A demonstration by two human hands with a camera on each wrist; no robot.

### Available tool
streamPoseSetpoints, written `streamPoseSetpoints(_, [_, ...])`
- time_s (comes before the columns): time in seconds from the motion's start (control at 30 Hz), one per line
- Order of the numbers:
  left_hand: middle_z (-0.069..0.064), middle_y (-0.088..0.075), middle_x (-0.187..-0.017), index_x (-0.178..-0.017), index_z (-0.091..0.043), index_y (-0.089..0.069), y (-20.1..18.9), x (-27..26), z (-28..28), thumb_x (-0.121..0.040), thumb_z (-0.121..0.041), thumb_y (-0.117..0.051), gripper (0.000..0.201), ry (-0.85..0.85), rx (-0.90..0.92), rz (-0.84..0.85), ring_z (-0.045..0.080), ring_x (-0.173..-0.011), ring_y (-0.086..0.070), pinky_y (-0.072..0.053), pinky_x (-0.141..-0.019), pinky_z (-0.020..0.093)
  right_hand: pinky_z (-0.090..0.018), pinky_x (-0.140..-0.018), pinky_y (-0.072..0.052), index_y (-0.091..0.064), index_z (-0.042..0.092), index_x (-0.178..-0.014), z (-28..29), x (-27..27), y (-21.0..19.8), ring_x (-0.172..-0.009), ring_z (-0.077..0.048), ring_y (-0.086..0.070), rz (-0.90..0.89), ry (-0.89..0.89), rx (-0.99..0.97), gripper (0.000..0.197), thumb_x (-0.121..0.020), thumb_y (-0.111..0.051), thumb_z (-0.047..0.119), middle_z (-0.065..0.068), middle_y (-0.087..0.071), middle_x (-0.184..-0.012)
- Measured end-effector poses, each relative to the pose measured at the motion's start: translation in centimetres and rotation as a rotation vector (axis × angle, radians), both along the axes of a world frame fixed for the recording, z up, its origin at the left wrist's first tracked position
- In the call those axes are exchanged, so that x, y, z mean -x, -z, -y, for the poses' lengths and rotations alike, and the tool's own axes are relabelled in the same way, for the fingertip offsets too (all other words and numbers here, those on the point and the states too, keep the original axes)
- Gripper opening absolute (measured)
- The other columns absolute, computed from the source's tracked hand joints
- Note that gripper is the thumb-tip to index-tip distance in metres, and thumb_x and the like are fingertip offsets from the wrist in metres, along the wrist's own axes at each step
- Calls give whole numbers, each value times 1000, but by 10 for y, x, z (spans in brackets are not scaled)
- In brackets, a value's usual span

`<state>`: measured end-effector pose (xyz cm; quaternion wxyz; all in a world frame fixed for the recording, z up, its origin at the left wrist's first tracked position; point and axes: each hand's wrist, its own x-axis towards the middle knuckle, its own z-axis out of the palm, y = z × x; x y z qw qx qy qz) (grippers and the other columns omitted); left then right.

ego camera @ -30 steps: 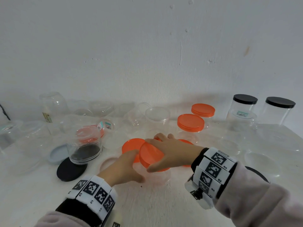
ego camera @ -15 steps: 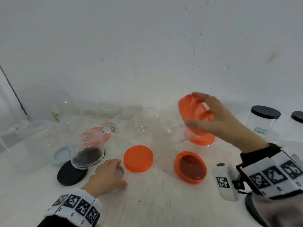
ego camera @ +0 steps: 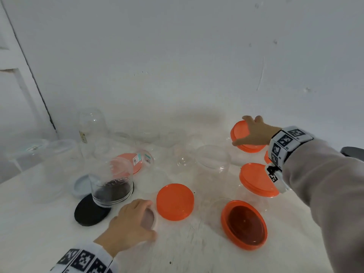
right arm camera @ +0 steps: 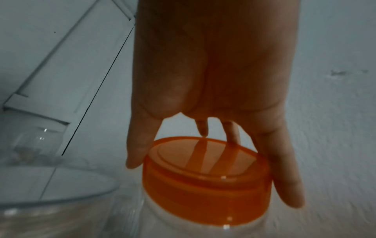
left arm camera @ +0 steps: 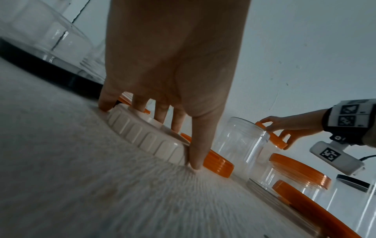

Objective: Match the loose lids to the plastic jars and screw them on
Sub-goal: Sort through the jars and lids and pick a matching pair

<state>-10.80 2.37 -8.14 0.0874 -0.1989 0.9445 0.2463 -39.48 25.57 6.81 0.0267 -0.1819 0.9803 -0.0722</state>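
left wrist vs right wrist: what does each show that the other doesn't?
Left wrist only: the left hand gripping a ribbed white lid flat on the table, a black lid behind it, loose orange lids, and the right hand seen from the side.

Right wrist only: the top of the orange lid from close up, with the right hand fingers spread round its rim, and the clear jar under it.

Both: that orange lid in the right hand's grip, and the white wall.

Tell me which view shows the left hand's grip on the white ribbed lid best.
Left wrist. There the white ribbed lid fills the foreground, flat on the table, with the left hand fingertips curled over its far rim and thumb on its side. In the head view the hand covers most of the lid. The right wrist view misses it.
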Motion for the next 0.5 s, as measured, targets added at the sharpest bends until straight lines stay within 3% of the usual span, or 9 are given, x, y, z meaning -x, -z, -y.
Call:
streamPoseSetpoints(0.17, [-13, -20, -150, -146, -33, -22, 4, -1, -3, -76, -50, -68, 85, -6, 41, -27, 15, -138, -22, -26, -113, 37, -49, -97, -42, -8, 31, -153, 10, 20, 16, -129, -38, -43, 56, -49, -289, 101, -77, -66, 64, -6, -19, -153])
streamPoseSetpoints(0.5, [-15, -19, -148, -143, -37, -23, 4, 1, -6, -76, -49, -67, 82, -17, 64, -20, 14, -138, -22, -28, -112, 38, -46, -102, -38, -8, 35, -152, 20, 38, 37, -136, -32, -38, 67, -78, -541, 105, -71, -59, 78, -3, -25, -154])
